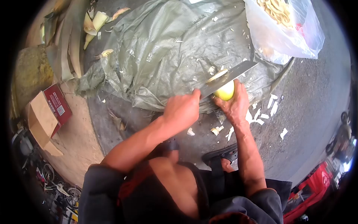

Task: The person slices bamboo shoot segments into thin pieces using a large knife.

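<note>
My left hand (182, 109) is closed around the handle of a cleaver (233, 76), whose broad blade points up and to the right. The blade lies across a rounded yellow-green bamboo shoot (225, 92), with a pale cut slice (217, 75) showing on its far side. My right hand (236, 103) grips the shoot from the right and near side, fingers close to the blade. Under the shoot is a grey-green woven plastic sheet (160, 48), strewn with small white chips. The cleaver's handle is hidden in my left fist.
A clear plastic bag (311, 41) of pale slices (278, 13) stands at the upper right. Long brown husks (67, 44) and a peeled shoot (97, 23) lie at upper left. An opened cardboard box (43, 115) sits at left. White scraps (274, 108) dot the ground.
</note>
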{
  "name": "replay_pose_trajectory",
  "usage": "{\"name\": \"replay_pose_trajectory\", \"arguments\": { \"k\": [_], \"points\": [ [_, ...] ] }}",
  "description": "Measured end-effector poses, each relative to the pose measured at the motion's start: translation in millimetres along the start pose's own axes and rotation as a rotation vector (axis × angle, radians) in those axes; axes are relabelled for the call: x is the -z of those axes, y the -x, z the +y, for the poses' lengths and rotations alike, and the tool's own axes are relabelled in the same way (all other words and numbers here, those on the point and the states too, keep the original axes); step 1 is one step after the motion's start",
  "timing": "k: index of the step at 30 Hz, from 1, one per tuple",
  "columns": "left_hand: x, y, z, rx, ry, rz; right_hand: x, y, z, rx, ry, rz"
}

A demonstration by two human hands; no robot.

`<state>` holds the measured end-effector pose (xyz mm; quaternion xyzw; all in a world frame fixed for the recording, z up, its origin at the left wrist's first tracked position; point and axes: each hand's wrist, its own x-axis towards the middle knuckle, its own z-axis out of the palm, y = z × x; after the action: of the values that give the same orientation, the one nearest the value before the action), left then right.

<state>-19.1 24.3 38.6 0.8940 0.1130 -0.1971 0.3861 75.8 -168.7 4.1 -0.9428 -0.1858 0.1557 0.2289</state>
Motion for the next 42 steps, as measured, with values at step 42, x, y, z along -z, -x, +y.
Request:
{"name": "replay_pose_trajectory", "arguments": {
  "k": [42],
  "points": [
    [11.6, -32.3, -12.8, -0.031, 0.034, -0.021, 16.4, 18.5, 0.4, -0.08, 0.058, -0.22]
  ]
}}
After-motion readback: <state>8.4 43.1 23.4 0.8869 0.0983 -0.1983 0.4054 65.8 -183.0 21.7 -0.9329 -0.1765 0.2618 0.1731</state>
